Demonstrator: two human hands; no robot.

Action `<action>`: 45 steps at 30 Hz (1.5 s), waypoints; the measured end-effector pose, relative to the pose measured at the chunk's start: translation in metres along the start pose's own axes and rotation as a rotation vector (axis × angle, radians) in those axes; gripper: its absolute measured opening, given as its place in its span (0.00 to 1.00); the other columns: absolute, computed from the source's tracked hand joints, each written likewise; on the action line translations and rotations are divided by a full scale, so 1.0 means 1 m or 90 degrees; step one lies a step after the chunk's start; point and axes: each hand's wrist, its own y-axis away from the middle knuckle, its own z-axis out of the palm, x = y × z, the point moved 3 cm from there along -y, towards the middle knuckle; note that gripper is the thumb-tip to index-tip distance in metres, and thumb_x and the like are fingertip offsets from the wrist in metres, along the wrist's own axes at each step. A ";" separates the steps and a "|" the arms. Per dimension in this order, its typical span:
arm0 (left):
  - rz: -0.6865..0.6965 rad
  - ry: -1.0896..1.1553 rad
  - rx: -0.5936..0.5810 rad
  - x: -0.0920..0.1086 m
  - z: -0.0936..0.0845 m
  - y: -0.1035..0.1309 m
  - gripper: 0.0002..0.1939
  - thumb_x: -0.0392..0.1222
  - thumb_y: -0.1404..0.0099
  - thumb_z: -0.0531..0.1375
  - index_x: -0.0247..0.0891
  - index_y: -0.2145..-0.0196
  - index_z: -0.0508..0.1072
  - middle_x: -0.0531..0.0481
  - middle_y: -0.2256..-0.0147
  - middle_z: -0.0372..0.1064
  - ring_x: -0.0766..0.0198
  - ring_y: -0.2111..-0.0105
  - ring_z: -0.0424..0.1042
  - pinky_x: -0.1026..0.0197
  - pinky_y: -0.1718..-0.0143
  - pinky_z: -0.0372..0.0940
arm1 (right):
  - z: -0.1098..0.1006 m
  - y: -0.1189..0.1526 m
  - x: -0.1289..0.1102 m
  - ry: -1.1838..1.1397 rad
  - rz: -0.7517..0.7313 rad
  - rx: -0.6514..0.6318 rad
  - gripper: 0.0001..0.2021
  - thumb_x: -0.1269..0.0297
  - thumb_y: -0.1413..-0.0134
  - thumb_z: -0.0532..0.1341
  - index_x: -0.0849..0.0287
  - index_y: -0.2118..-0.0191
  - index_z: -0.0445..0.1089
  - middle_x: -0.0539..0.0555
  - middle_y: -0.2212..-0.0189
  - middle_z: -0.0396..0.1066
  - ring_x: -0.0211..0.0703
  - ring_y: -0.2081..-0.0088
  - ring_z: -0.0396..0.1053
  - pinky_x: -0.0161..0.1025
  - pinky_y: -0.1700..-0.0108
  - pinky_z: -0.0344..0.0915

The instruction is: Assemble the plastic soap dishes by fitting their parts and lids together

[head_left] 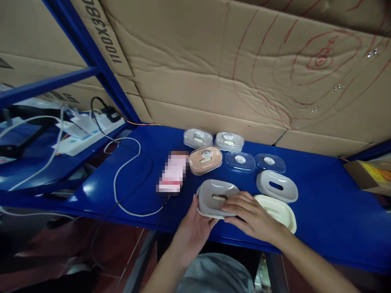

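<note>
Near the front edge of the blue table, both hands hold a grey oval soap dish (207,191) with a cream base under it. My left hand (197,228) grips it from the left and below, thumb along its side. My right hand (249,213) closes on the right side, fingers over the rim and thumb at the front. A cream piece shows through the slot in the dish's middle. Right of it lie a cream soap dish base (288,215), partly behind my right hand, and a grey slotted soap dish tray (287,187).
Behind stand two grey lidded soap dishes (191,140), a peach one (198,162) and two clear lids (240,162). A blurred-out phone (174,173) and white cable (115,183) lie left, near a power strip (82,140). A cardboard wall (189,81) rises behind; a box (363,175) sits right.
</note>
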 end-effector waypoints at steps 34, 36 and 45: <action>0.055 -0.081 -0.015 0.014 0.004 -0.020 0.18 0.49 0.23 0.60 0.43 0.40 0.76 0.43 0.39 0.76 0.41 0.33 0.67 0.27 0.34 0.63 | -0.022 -0.015 0.092 0.140 0.237 -0.024 0.23 0.61 0.22 0.49 0.51 0.28 0.61 0.60 0.30 0.66 0.53 0.29 0.63 0.62 0.29 0.63; 0.067 -0.082 -0.028 0.012 0.002 -0.020 0.20 0.51 0.24 0.62 0.43 0.40 0.76 0.43 0.42 0.78 0.42 0.34 0.69 0.29 0.34 0.63 | -0.019 -0.011 0.103 0.191 0.258 -0.016 0.24 0.62 0.24 0.51 0.54 0.28 0.60 0.65 0.30 0.64 0.59 0.28 0.61 0.69 0.29 0.59; 0.123 -0.130 -0.047 0.009 0.003 -0.015 0.29 0.48 0.28 0.65 0.45 0.32 0.69 0.43 0.43 0.80 0.41 0.38 0.73 0.33 0.35 0.65 | -0.019 0.002 0.114 0.186 0.296 -0.049 0.36 0.52 0.36 0.68 0.48 0.27 0.58 0.66 0.27 0.58 0.71 0.25 0.53 0.77 0.32 0.54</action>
